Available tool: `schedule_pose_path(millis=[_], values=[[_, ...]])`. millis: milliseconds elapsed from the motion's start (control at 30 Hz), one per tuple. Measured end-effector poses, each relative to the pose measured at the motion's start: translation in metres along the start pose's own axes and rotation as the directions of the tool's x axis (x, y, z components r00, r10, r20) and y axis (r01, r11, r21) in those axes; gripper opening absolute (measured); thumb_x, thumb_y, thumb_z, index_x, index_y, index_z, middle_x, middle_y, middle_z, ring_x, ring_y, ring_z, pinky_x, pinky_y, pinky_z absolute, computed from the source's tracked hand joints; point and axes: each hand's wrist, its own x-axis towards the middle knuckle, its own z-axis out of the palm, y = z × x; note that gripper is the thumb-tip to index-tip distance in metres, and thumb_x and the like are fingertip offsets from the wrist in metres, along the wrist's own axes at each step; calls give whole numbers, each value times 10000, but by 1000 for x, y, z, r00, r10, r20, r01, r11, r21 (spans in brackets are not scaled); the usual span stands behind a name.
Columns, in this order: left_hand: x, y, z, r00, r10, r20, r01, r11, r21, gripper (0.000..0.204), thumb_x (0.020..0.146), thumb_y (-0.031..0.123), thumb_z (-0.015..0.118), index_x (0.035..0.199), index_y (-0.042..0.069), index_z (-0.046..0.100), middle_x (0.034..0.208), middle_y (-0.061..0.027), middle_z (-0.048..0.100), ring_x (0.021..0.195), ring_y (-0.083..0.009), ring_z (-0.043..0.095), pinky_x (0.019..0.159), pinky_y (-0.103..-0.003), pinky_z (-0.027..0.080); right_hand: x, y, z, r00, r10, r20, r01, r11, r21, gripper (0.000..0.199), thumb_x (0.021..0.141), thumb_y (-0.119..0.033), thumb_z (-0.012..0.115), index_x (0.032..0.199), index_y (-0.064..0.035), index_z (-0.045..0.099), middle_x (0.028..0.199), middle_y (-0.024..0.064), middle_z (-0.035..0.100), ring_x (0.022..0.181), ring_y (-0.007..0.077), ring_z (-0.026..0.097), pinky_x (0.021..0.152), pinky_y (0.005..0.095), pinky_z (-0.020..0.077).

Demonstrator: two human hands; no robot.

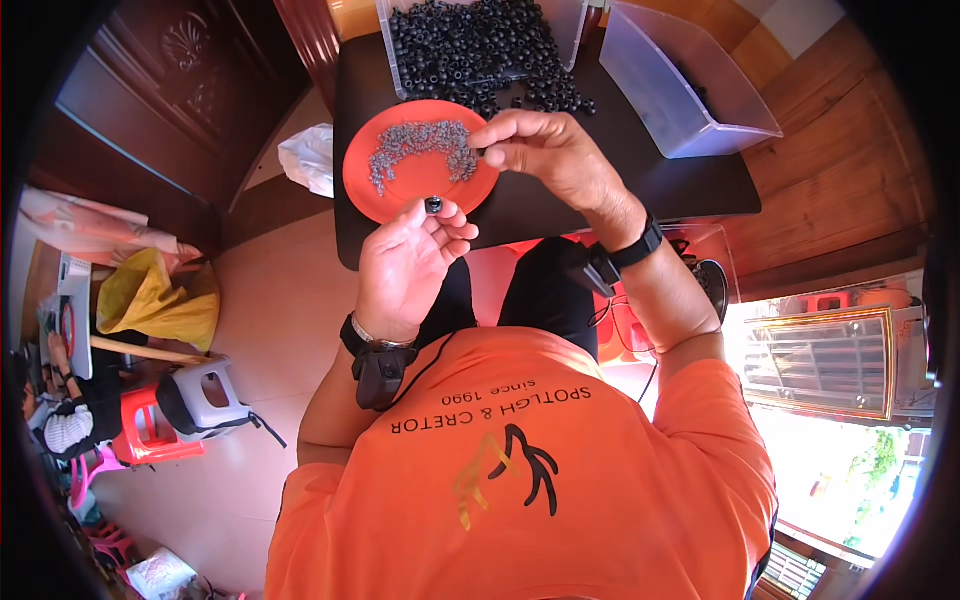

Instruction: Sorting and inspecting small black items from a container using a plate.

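My left hand (pixel 405 265) is palm up, its thumb and fingertips closed on a small black ring-like part (pixel 433 205) just off the near rim of the plate. Above the right side of the plate, my right hand (pixel 550 155) pinches a small dark piece (pixel 481 153) between thumb and forefinger; its exact kind is mostly hidden. The round red-orange plate (pixel 400 205) carries a curved heap of tiny grey metallic pieces (pixel 425 140). Behind it, a translucent bin (pixel 583 35) lies full of small black round parts (pixel 470 45), many spilled in front of it.
Everything stands on a dark table (pixel 640 190). A second translucent bin (pixel 690 125) at the right holds a few dark parts. A white plastic bag (pixel 308 160) lies left of the table. Stools (pixel 160 425) stand at the left, where another person's arm (pixel 62 360) shows.
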Motion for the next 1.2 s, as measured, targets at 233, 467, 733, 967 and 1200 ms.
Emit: schedule_pose_path(millis=[233, 467, 733, 967, 1200], values=[[-2, -7, 8, 997, 38, 72, -37, 999, -14, 274, 976, 268, 436, 1000, 24, 558, 1003, -91, 574, 959, -245, 579, 850, -354, 441, -7, -13, 23, 991, 106, 81, -120, 977, 179, 166, 835, 33, 649, 994, -14, 670, 935, 20, 657, 875, 94, 618, 782, 221, 498], [1, -6, 0, 979, 103, 178, -91, 993, -73, 278, 984, 263, 413, 1043, 28, 549, 1005, -89, 564, 973, -240, 566, 861, -366, 436, -13, -23, 39, 995, -62, 77, 68, 994, -82, 156, 839, 18, 649, 995, 10, 659, 887, 48, 647, 840, 133, 635, 741, 252, 515], [1, -8, 4, 993, 122, 3, -122, 993, 1, 253, 978, 264, 428, 1068, 56, 542, 1042, -60, 561, 983, -172, 535, 873, -343, 423, -18, -27, 52, 939, -306, 158, 343, 790, -509, 210, 773, -2, 685, 982, -22, 682, 839, 79, 638, 761, 188, 638, 667, 292, 518], [0, -9, -1, 994, 107, 15, -107, 994, 4, 257, 984, 274, 422, 1066, 61, 540, 1024, -45, 556, 952, -152, 528, 872, -327, 419, -19, -25, 54, 963, -241, 117, 260, 728, -635, 206, 782, -24, 671, 988, -22, 677, 836, 88, 634, 743, 222, 641, 658, 303, 525], [-1, -10, -2, 997, 74, -13, -74, 997, -3, 277, 982, 289, 434, 1036, 45, 552, 979, -60, 573, 942, -185, 557, 859, -335, 430, -23, -22, 53, 984, -177, 9, 151, 809, -568, 142, 803, -8, 668, 945, -17, 665, 844, 71, 639, 746, 147, 645, 648, 288, 523]])
